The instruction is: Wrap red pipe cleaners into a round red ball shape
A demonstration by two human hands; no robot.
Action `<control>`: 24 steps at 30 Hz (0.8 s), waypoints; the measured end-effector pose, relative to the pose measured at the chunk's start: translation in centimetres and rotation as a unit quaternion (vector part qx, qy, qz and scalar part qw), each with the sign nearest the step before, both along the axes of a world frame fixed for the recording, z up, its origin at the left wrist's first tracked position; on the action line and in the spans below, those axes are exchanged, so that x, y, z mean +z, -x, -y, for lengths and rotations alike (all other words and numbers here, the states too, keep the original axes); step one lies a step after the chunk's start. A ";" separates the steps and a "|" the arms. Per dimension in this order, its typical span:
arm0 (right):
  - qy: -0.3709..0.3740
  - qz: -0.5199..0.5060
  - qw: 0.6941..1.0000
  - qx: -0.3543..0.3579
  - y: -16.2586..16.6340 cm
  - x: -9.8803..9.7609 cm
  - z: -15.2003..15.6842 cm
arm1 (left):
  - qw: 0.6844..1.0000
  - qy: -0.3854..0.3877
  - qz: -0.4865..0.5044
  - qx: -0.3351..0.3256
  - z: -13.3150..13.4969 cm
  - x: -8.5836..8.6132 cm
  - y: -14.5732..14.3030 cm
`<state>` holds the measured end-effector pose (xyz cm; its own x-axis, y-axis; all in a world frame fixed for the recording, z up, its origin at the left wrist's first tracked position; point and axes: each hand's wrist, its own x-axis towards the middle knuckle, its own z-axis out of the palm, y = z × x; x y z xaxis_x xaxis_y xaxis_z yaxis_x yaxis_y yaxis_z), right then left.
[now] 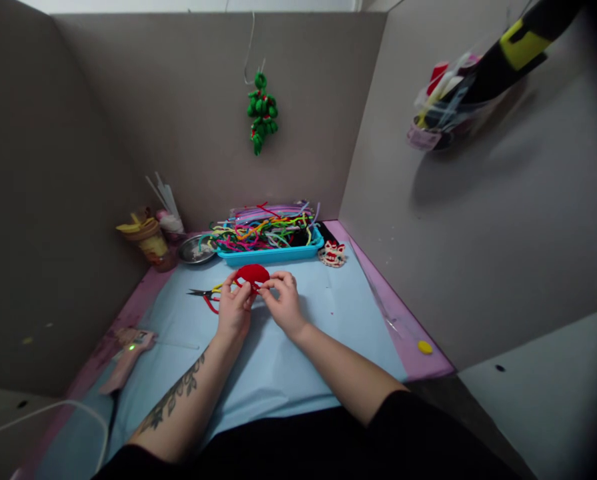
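Observation:
A red rounded piece [253, 271], looking fuzzy like coiled pipe cleaner, is held up over the blue cloth. My left hand [235, 308] grips it from the left, thumb in front. At its lower right edge, the fingers of my right hand [283, 301] are pinched together on a thin red end, mostly hidden by the fingertips. Just left of my left hand lie scissors [209, 294], blades apart, with one yellow and one red handle, partly covered by the hand.
Behind my hands stands a blue tray [273, 255] heaped with coloured pipe cleaners. A metal dish [197, 251], a cup [151, 241] and a pink glue gun [131, 360] are on the left. A red-and-white ornament [333, 254] lies right of the tray. Grey partitions [178, 120] enclose the table.

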<state>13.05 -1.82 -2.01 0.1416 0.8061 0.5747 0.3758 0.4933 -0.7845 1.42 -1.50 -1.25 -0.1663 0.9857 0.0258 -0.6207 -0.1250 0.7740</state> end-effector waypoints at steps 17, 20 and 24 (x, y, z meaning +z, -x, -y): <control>0.123 -0.170 0.976 0.061 -0.2 -1.1 -1.5 | 1.000 0.001 0.003 -0.009 0.3 -0.1 -0.5; 0.122 -0.165 0.978 0.048 -0.4 -1.3 -1.8 | 1.000 0.004 0.002 -0.012 0.2 -0.2 -0.4; 0.116 -0.137 0.984 0.015 -0.5 -1.6 -1.9 | 1.000 0.006 0.004 -0.020 0.3 -0.1 -0.5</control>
<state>13.57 0.08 -3.59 0.2406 0.9171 0.3179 0.1222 0.2963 -0.9473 1.89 -1.79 -1.37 -0.1269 0.9918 0.0128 -0.6314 -0.0907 0.7701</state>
